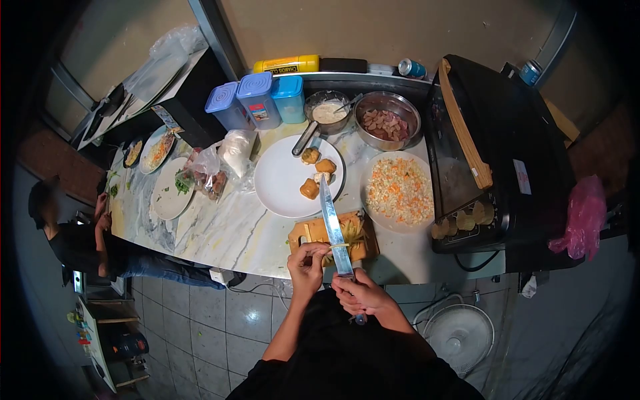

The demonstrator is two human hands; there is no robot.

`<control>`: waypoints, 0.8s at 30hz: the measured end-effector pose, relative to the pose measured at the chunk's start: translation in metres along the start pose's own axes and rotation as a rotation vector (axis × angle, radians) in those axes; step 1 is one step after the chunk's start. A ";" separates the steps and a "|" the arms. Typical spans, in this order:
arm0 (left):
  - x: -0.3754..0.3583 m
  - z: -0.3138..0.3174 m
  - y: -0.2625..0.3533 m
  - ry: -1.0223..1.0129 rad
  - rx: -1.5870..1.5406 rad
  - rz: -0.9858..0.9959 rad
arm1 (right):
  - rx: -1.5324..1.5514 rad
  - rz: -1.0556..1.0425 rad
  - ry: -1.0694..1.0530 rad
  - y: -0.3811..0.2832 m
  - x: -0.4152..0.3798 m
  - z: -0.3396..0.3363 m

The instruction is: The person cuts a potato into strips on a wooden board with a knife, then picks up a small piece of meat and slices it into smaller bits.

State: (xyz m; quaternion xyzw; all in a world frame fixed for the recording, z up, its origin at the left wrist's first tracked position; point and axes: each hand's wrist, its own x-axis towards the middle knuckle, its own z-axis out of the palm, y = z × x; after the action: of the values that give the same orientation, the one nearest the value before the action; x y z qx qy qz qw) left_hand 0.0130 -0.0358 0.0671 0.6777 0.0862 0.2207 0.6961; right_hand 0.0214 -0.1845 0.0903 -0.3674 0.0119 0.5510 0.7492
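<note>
My right hand (360, 292) is wrapped round the handle of a long kitchen knife (331, 220), its blade pointing away from me. Beside the blade, my left hand (308, 267) is pinched on a thin yellowish strip (339, 245) that lies against the steel. Below both is a wooden cutting board (301, 235) bearing several yellow-green strips (357, 233), whose kind I cannot make out. The knife tip reaches over a large white plate (277, 180) with several browned, fried-looking pieces (309, 189) and a metal-handled utensil (305, 139) on it.
Right of the plate stand a plate of diced vegetables (399, 190), a steel bowl of meat slices (387, 120) and a black oven (507, 153). Lidded containers (259, 100) and a glass bowl of white mixture (328, 112) line the back. Another person (73, 233) works at far left.
</note>
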 end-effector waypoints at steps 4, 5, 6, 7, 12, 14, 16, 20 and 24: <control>-0.001 0.000 -0.001 -0.003 0.010 0.004 | 0.006 0.013 -0.010 0.000 0.000 0.000; -0.001 0.000 0.001 -0.003 0.014 0.010 | 0.007 0.013 -0.010 0.001 0.000 -0.001; -0.001 0.001 0.002 -0.002 0.019 0.017 | 0.018 0.014 -0.010 0.001 0.000 -0.001; 0.000 0.001 0.001 -0.002 0.018 0.017 | 0.030 0.016 -0.010 0.002 0.000 -0.001; -0.001 0.001 -0.001 -0.019 0.044 0.037 | 0.024 0.035 0.001 -0.001 -0.001 0.000; -0.001 0.002 -0.001 -0.020 0.037 0.043 | 0.030 0.041 0.003 -0.001 -0.001 0.000; -0.001 0.003 -0.001 -0.021 0.028 0.051 | 0.036 0.033 0.016 -0.002 -0.002 0.002; -0.004 0.004 0.001 -0.017 0.042 0.008 | 0.025 0.027 -0.001 -0.001 -0.002 0.000; -0.007 0.006 -0.001 -0.026 -0.066 -0.072 | 0.050 0.007 0.016 -0.002 -0.003 0.001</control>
State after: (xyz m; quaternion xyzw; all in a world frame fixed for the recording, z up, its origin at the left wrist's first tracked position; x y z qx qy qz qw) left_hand 0.0092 -0.0442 0.0656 0.6534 0.0942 0.1897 0.7267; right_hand 0.0213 -0.1865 0.0936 -0.3530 0.0328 0.5504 0.7559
